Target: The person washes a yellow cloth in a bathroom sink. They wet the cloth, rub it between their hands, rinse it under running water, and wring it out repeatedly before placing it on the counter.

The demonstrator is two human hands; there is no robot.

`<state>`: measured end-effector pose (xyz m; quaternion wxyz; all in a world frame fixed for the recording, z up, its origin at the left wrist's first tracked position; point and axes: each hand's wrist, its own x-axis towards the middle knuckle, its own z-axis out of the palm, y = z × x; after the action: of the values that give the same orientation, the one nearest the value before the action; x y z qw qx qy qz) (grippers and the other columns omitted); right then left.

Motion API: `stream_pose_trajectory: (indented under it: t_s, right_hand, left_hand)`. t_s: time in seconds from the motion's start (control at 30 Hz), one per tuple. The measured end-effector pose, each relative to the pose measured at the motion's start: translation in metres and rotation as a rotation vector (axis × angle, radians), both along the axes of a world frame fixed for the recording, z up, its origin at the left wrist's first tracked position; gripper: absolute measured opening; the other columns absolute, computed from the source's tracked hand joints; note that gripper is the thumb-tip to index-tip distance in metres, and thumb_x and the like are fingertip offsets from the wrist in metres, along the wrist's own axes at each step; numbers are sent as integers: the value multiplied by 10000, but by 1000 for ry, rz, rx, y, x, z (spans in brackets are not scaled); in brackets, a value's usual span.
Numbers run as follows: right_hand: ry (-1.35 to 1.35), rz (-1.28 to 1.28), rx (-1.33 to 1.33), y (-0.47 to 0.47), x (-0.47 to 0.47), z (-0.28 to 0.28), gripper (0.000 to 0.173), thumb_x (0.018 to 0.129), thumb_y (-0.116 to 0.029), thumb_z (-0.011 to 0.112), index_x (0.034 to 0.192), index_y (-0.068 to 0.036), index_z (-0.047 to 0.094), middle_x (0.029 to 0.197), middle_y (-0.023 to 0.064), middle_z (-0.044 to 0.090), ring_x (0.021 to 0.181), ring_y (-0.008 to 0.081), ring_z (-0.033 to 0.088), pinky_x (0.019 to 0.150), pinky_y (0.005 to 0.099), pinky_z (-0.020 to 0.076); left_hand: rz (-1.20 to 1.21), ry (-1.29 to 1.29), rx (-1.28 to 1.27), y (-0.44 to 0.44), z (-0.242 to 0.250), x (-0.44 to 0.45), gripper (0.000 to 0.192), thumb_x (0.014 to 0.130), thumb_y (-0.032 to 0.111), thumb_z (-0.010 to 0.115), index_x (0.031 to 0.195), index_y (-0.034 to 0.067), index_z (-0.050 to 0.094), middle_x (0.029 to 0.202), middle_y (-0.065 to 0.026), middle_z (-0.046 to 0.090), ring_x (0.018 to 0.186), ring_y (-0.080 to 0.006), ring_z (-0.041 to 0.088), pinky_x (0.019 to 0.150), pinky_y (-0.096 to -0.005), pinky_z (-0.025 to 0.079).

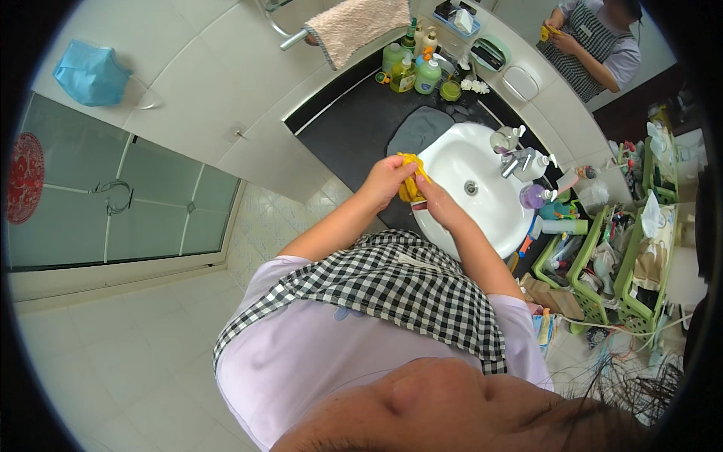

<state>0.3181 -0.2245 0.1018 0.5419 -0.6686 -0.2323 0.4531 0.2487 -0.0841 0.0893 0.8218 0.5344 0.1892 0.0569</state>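
A bunched piece of yellow material (411, 191), a cloth or a rubber glove, is held between my two hands at the near left rim of a white washbasin (491, 212). My left hand (388, 179) grips its left side, fingers curled over the top. On its other side, my right hand (436, 199) pinches it with the thumb on top; the remaining fingers are partly hidden. A chrome faucet (518, 163) stands at the basin's far right side. Beside the basin, a dark grey cloth (419, 131) lies flat on the black countertop (350, 133).
Several pump bottles (427, 76) crowd the back corner. A purple soap bottle (536, 196) stands by the faucet. Green baskets (587, 254) full of small items line the right. A towel (358, 31) hangs on a rail above, and a blue face mask (93, 73) hangs on the wall.
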Motion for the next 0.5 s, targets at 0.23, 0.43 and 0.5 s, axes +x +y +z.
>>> stream_pose_trajectory:
  t_s: [0.23,0.43,0.5]
  right_hand:
    - [-212,-197,167,13,57,56,222,884,-210,598,965,-9,650,855,40,619,727,95,536,645,224,435]
    - [-258,-805,126,53,54,32,195,866,-168,594,1002,-29,591,876,50,615,761,102,521,708,233,418]
    - [-275,-822,90,61,43,28,190,872,-180,577,982,-27,603,902,52,620,791,116,525,734,252,417]
  left_hand:
    - [-79,61,603,90,36,-43,114,857,182,617,838,75,649,649,57,495,546,-38,426,502,-196,354]
    - [73,-1,189,101,39,-39,196,920,225,523,921,48,609,701,27,511,609,-43,438,547,-191,372]
    - [163,-53,-102,100,36,-37,187,916,208,531,992,45,584,720,15,524,601,-51,449,551,-194,387]
